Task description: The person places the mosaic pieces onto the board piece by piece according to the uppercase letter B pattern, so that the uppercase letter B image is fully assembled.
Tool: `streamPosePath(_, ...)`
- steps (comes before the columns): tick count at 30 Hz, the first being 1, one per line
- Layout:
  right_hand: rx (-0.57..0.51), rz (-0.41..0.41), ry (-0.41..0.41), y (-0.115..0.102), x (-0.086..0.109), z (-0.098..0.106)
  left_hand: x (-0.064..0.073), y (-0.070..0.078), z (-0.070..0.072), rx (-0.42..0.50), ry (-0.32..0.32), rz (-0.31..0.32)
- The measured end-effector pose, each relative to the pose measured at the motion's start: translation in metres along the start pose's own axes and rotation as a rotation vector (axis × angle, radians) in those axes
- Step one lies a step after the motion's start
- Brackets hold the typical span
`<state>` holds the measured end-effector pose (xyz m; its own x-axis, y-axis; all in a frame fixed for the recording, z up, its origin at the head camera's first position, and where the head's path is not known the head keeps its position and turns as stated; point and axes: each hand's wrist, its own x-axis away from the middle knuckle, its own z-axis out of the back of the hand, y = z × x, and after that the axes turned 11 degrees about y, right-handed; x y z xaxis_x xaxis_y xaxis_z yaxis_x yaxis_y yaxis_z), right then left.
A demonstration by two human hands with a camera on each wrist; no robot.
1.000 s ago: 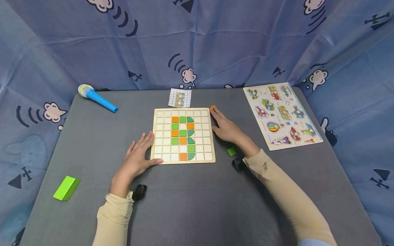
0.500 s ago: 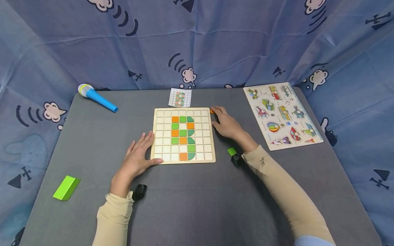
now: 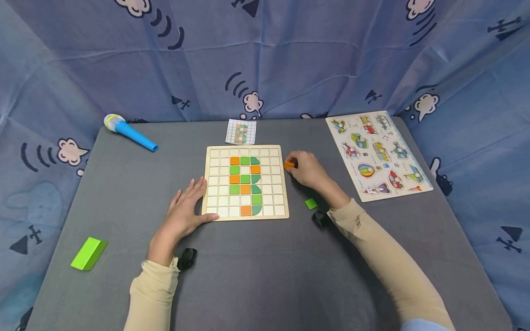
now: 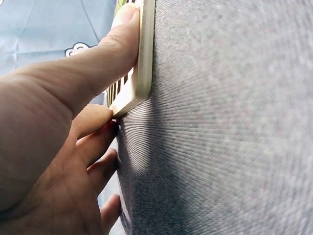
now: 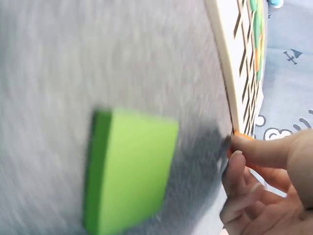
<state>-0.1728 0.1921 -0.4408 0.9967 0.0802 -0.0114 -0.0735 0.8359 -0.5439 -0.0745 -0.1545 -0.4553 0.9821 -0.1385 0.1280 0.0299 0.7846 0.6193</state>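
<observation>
A wooden grid board lies mid-table, with orange and green square tiles and dark green rounded tiles set in its cells. My left hand rests at its left side, fingers spread along the edge; the thumb lies on the front left corner, as the left wrist view also shows. Just off the board's right edge, my right hand pinches an orange tile between thumb and fingers. On the table nearer me, below that hand, is a loose green square tile, large in the right wrist view.
Behind the board lies a small printed pattern card. A blue toy microphone is at the back left, and a green block at the front left. At right lies a picture puzzle board. A patterned cloth hangs behind the table.
My right hand's fingers have curled onto the orange tile by the board's upper right corner and drawn it toward me along the right edge. The left hand stays put.
</observation>
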Motion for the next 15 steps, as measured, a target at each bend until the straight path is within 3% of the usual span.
streamPosePath(8,-0.131,0.045,0.029,-0.02,0.012,-0.004,0.001,-0.001,0.0,0.006,0.003,-0.007)
streamPosePath(15,-0.323,0.081,-0.05,-0.046,0.027,-0.024,0.001,-0.001,0.001,0.011,0.002,-0.008)
